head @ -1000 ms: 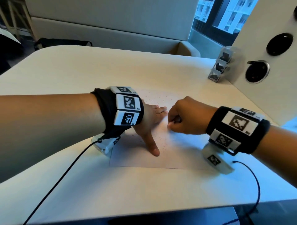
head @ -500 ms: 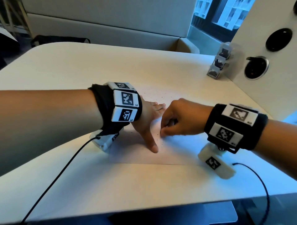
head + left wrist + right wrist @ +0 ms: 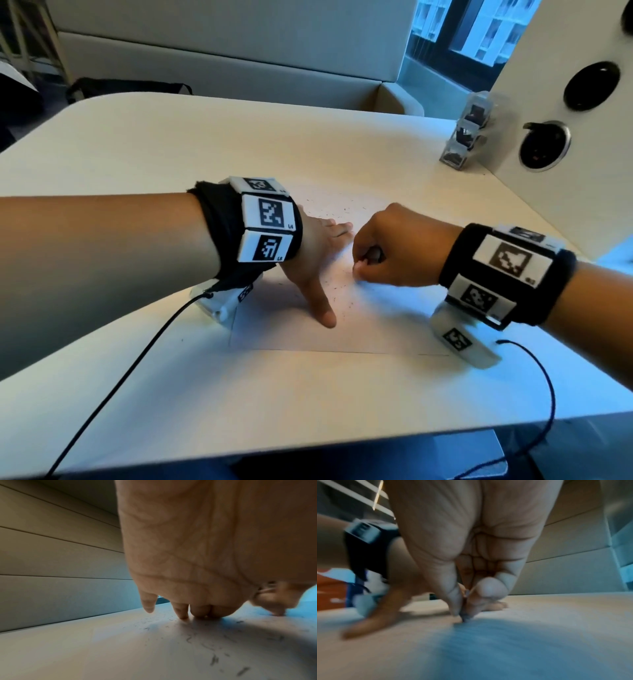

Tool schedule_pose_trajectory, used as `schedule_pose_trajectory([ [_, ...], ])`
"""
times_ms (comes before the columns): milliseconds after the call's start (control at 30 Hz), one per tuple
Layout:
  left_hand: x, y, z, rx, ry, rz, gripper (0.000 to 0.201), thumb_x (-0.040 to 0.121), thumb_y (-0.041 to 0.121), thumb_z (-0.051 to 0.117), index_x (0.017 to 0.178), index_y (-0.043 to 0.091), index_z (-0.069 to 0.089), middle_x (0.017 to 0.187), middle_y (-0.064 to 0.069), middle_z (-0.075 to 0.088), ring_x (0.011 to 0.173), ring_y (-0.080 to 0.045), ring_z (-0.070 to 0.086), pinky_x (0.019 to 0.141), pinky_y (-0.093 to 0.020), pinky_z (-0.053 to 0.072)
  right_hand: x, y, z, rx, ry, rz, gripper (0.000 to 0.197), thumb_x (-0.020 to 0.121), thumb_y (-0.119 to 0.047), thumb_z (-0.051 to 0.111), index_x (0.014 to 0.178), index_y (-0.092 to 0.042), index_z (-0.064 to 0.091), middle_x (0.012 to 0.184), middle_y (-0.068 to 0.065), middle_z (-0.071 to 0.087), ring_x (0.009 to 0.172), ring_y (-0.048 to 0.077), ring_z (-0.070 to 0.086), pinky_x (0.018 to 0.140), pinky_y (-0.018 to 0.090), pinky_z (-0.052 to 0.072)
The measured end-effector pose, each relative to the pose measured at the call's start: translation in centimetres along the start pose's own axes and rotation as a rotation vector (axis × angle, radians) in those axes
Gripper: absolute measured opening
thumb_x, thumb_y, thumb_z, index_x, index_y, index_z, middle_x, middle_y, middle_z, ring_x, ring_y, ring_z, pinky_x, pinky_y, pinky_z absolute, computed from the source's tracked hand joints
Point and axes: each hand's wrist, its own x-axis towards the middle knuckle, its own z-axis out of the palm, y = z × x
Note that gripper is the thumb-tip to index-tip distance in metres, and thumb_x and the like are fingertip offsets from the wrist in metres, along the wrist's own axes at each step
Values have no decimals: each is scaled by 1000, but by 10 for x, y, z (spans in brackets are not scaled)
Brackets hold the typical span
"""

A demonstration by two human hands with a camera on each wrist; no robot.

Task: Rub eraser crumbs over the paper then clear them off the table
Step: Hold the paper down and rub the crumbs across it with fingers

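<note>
A white sheet of paper lies on the cream table, strewn with dark eraser crumbs. My left hand presses flat on the sheet, fingers straight and thumb spread toward me. In the left wrist view its fingertips touch the paper among crumbs. My right hand is curled just right of it, tips down on the paper. In the blurred right wrist view, my right hand pinches a small grey eraser between thumb and fingers; it is mostly hidden.
A stack of clear plastic boxes stands at the back right beside a white panel with round sockets. Black cables trail from both wrists over the table's near edge. An upholstered bench runs behind the table.
My right hand slid toward me and to the left over the paper, then back to about where it was. The left hand has stayed pressed on the sheet.
</note>
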Motion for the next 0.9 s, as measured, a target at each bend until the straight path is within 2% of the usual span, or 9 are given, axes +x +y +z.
schedule_pose_trajectory([
  [100, 0, -1, 0, -30, 16, 23, 122, 59, 82, 64, 154, 34, 4, 161, 12, 3, 146, -10, 12, 116, -36, 16, -8, -15, -1, 88, -125, -48, 11, 83, -29, 74, 86, -20, 79, 70, -12, 68, 65, 1, 62, 67, 20, 53],
  [267, -1, 0, -2, 43, -16, -14, 136, 61, 84, 60, 152, 21, -20, 160, 8, -20, 148, -9, -9, 118, -43, 1, 5, 10, -5, -10, 20, 38, 12, 84, -26, 72, 87, -17, 79, 65, -15, 59, 60, -1, 54, 64, 17, 43],
  [333, -2, 1, -2, 15, -10, -10, 131, 62, 81, 62, 153, 24, -12, 162, 8, -13, 148, -10, -3, 118, -39, 4, -1, 0, -1, 18, -24, -7, 10, 84, -25, 71, 86, -18, 79, 64, -16, 59, 58, -2, 54, 64, 18, 45],
  [433, -4, 1, -2, -16, 5, 11, 121, 62, 79, 64, 154, 31, 3, 162, 10, 3, 146, -10, 11, 117, -36, 11, -10, -14, 1, 110, -166, -48, 11, 83, -29, 74, 85, -19, 77, 70, -11, 69, 54, -1, 59, 58, 12, 49],
  [500, -4, 1, -2, 2, -11, -2, 128, 62, 80, 63, 154, 26, -8, 162, 9, -5, 148, -10, 5, 118, -39, 9, -4, -2, -3, 132, -135, 18, 14, 84, -29, 74, 88, -16, 79, 72, -7, 73, 54, 2, 62, 58, 16, 53],
  [600, -1, 0, -2, 53, -24, -16, 136, 62, 84, 59, 151, 20, -22, 159, 8, -22, 148, -9, -11, 118, -45, -2, 4, 14, -5, -3, -3, 72, 14, 84, -27, 72, 90, -17, 79, 68, -15, 63, 59, -4, 55, 63, 17, 45],
  [700, 3, -3, 1, 13, -9, 3, 139, 57, 85, 61, 153, 23, -18, 160, 8, -20, 148, -9, -10, 118, -43, -1, -4, 0, 0, 75, -67, 25, 10, 83, -28, 73, 86, -19, 78, 65, -16, 61, 57, -3, 56, 64, 19, 49],
  [800, 5, -5, 3, 19, -11, 11, 140, 54, 87, 61, 152, 25, -18, 160, 8, -21, 148, -9, -10, 119, -45, 0, -9, -5, 0, 194, -172, 20, 10, 84, -25, 74, 84, -16, 78, 63, -9, 69, 48, 2, 61, 54, 17, 52],
  [900, 0, -1, -1, 57, -30, -10, 137, 62, 83, 59, 151, 19, -22, 159, 7, -24, 148, -10, -12, 119, -46, 0, 0, 15, -4, 97, -54, 104, 12, 84, -26, 74, 87, -15, 79, 67, -7, 70, 51, 3, 61, 55, 17, 51],
])
